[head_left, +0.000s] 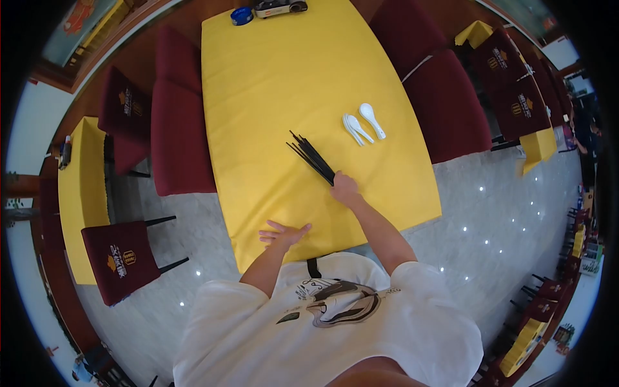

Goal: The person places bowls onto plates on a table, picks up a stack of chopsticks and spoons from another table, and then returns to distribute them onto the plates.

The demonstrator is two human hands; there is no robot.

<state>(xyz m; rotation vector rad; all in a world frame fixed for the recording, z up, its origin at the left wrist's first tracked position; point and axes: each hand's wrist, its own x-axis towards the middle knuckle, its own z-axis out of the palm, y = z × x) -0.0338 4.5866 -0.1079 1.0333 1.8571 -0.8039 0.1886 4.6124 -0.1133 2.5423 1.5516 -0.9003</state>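
Observation:
A bundle of black chopsticks [313, 157] is gripped near one end by my right hand [345, 188], over the yellow-covered table [290, 77]. The far ends of the sticks fan slightly apart and point up and to the left. My left hand [285, 233] is held over the table's near edge, its fingers spread and nothing in it. To the right of the chopsticks lie white soup spoons: a small nested stack [356, 129], and a single spoon [372, 120] beside it.
At the table's far end are a blue round container [242, 16] and a portable stove [279, 7]. Maroon chairs [182, 137] line the left side, with more maroon chairs [445, 106] on the right. Another yellow table [82, 200] stands at far left.

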